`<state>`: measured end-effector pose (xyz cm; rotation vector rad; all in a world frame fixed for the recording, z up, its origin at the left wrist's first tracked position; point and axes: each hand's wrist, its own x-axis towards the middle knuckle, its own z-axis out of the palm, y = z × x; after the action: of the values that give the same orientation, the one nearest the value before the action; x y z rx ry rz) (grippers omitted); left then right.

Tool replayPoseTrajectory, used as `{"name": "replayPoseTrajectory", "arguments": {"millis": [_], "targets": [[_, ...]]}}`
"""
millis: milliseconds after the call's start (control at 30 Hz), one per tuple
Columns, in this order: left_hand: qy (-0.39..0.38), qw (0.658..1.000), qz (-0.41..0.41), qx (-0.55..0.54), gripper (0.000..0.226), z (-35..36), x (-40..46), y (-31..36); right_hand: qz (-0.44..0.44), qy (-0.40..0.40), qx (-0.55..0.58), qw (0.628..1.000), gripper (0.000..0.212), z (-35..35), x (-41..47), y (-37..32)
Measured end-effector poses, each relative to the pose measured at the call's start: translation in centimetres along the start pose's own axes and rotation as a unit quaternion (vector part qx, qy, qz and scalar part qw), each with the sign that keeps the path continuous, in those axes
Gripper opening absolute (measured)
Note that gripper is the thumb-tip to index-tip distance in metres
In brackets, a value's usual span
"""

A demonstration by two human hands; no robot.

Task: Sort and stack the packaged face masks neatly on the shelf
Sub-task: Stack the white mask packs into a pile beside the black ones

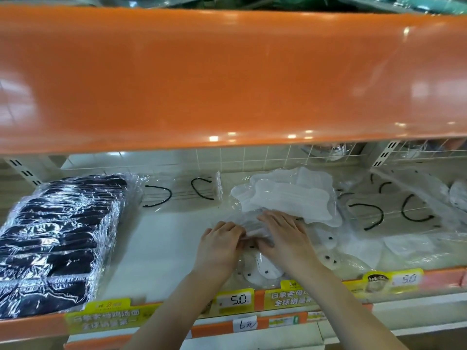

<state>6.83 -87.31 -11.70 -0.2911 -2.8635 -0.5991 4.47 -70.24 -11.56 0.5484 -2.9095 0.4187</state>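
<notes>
Both hands reach into the lower shelf (161, 238). My left hand (218, 245) and my right hand (283, 232) together grip a clear-wrapped pack of white masks (252, 224) at the middle of the shelf. Just behind it lies a heap of white mask packs (288, 195). More white packs with small black dots (262, 270) lie under my wrists near the front edge. A neat row of black mask packs (60, 238) fills the left end. Packs with black ear loops lie at the back centre (182, 192) and on the right (394, 210).
An orange upper shelf (227, 77) overhangs the whole space, low above my hands. Yellow price tags (235, 300) run along the front rail. A wire grid back (328, 154) closes the rear right. Bare shelf floor shows between the black row and my hands.
</notes>
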Motion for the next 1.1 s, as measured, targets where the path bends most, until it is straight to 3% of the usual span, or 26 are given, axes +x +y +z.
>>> {"name": "replayPoseTrajectory", "arguments": {"millis": [233,367,533,667,733,867,900,1000,1100], "targets": [[0.136,0.991,0.014,-0.005,0.023,0.3,-1.5,0.5,0.007,0.106,0.019,0.994,0.022,1.5,-0.4,0.3],[0.199,0.979,0.028,-0.039,0.020,-0.3,-1.6,0.3,0.036,0.164,0.022,0.985,0.018,1.5,-0.2,0.4],[0.212,0.960,-0.061,-0.173,0.008,-2.2,-1.9,-0.6,0.058,0.221,0.080,0.970,0.024,0.2,-0.5,0.2],[0.211,0.934,-0.115,-0.265,0.012,-4.9,-1.9,-2.2,0.034,0.224,0.135,0.965,0.024,-0.2,-0.6,0.2],[0.226,0.917,-0.140,-0.295,0.035,-6.2,-1.9,-3.2,0.032,0.221,0.206,0.953,0.025,-0.5,-0.6,0.0],[0.234,0.883,-0.187,-0.361,0.030,-8.1,-1.7,-5.0,0.025,0.204,0.286,0.936,0.007,-1.9,0.0,-0.9],[0.231,0.878,-0.198,-0.369,0.027,-8.3,-1.6,-5.4,0.040,0.190,0.314,0.929,0.015,-2.4,0.3,-1.5],[0.224,0.879,-0.224,-0.356,0.026,-8.4,-1.8,-6.5,0.116,0.116,0.430,0.888,0.024,-3.4,1.5,-3.4],[0.235,0.898,-0.233,-0.291,0.025,-7.9,-2.4,-7.4,0.159,0.076,0.471,0.864,0.024,-3.4,2.4,-4.9]]}}
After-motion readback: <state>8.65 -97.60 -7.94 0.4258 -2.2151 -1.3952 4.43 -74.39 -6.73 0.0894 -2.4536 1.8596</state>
